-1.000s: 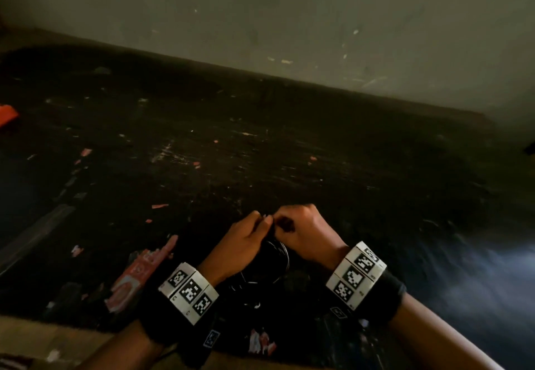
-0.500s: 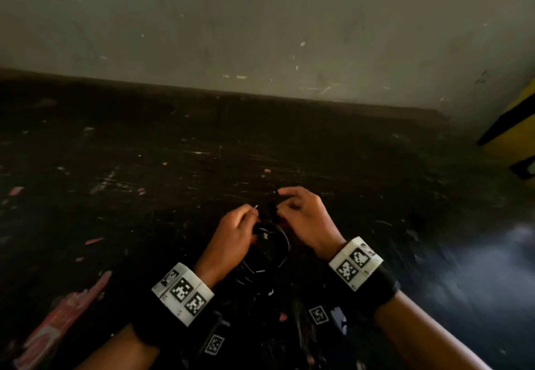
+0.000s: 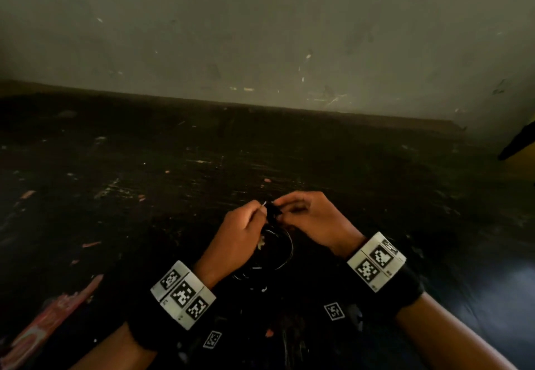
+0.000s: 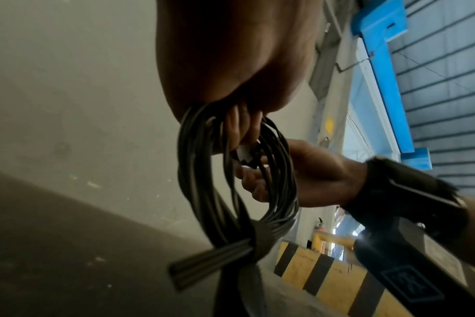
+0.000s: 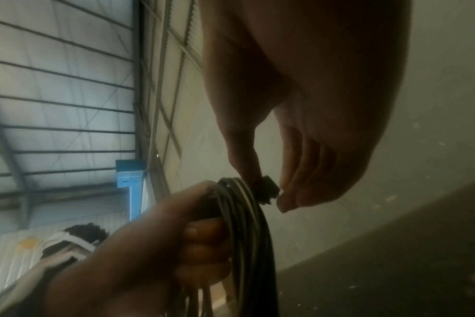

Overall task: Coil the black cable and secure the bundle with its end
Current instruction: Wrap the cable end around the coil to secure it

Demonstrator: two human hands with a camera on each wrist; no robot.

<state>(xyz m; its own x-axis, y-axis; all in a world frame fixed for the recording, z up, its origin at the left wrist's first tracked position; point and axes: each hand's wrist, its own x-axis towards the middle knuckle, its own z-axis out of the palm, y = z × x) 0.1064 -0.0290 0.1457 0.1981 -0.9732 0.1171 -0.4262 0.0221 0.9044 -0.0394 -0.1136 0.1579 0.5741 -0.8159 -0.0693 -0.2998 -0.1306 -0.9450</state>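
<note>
left hand (image 3: pixel 240 233) and right hand (image 3: pixel 315 219) pinching coiled black cable (image 3: pixel 278 253)

The black cable (image 4: pixel 274 184) looks like smooth, faintly glossy plastic. The dark table (image 3: pixel 173 172) is matt, scratched and scuffed. The wall (image 3: pixel 260 36) looks like rough, chipped plaster.

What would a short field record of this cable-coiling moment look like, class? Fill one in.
Left hand: grips the coiled black cable
Right hand: pinches the cable's end piece at the top of the coil
Wrap: a band already circles the lower loops
Surface: dark scuffed tabletop
Background: pale wall
</note>
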